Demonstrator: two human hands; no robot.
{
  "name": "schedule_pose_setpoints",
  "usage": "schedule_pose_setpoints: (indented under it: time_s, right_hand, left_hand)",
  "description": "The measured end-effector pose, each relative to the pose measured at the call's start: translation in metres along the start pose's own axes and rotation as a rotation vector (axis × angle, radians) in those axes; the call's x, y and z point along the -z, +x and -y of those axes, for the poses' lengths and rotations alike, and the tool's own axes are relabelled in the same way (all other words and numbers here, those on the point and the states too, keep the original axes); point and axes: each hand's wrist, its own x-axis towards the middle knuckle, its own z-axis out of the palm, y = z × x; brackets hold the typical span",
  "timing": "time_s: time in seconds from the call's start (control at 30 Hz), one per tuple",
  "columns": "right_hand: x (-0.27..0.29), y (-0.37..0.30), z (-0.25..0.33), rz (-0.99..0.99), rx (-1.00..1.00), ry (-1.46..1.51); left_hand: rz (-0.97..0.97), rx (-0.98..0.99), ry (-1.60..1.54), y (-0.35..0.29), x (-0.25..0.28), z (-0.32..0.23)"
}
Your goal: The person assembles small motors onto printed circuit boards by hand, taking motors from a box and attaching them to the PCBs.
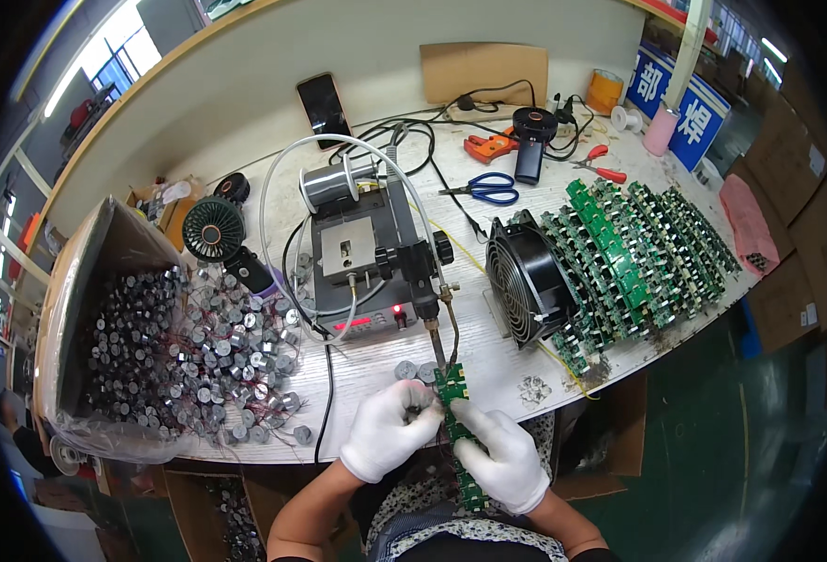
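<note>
My right hand (pixel 502 461), in a white glove, is closed on a long green circuit board strip (pixel 471 489) that runs from the soldering tip down toward my lap. My left hand (pixel 387 433), gloved too, is pinched beside the strip's upper part; what its fingers hold is mostly hidden. Above both hands, the soldering iron (pixel 435 339) on its stand points down at the far end of the strip. A couple of small round silver motors (pixel 406 371) lie just past my left fingers.
Left stands a plastic-lined box (pixel 58 351) of motors, with more motors (pixel 245 351) spilled beside it. The soldering station (pixel 357 314) carries a solder spool (pixel 329 184). Right are a black fan (pixel 523 281) and rows of circuit boards (pixel 620 253). Blue scissors (pixel 493 188) lie behind.
</note>
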Motion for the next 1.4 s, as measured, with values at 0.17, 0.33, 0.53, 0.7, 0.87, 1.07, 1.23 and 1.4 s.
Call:
schedule_pose_setpoints:
  time_s: [0.17,0.33,0.53,0.7,0.87,1.07,1.23,1.4]
  right_hand:
    - [-0.002,-0.001,-0.006,0.003,0.028,0.017]
    - [0.002,0.001,-0.003,0.067,0.001,0.022]
    - [0.001,-0.001,-0.006,0.015,0.051,-0.012]
    - [-0.004,-0.006,-0.008,-0.012,0.019,0.078]
    - [-0.004,-0.007,-0.004,0.013,-0.101,0.163]
    - [-0.003,-0.008,-0.006,0.023,-0.15,0.129]
    - [-0.003,-0.005,-0.003,0.026,-0.166,0.138]
    - [-0.002,-0.003,-0.004,0.041,-0.204,0.17]
  left_hand:
    - [0.04,-0.213,0.314,0.002,0.003,-0.011]
    - [0.053,-0.28,0.427,0.003,0.003,-0.014]
    - [0.038,-0.064,0.143,0.005,0.005,-0.005]
    - [0.092,0.217,-0.28,0.007,0.01,-0.015]
    - [0.12,0.246,-0.291,0.009,0.011,-0.02]
    - [0.077,0.237,-0.335,0.012,0.006,-0.017]
    - [0.058,0.244,-0.34,0.013,0.005,-0.014]
    - [0.011,0.187,-0.357,0.016,0.0,-0.019]
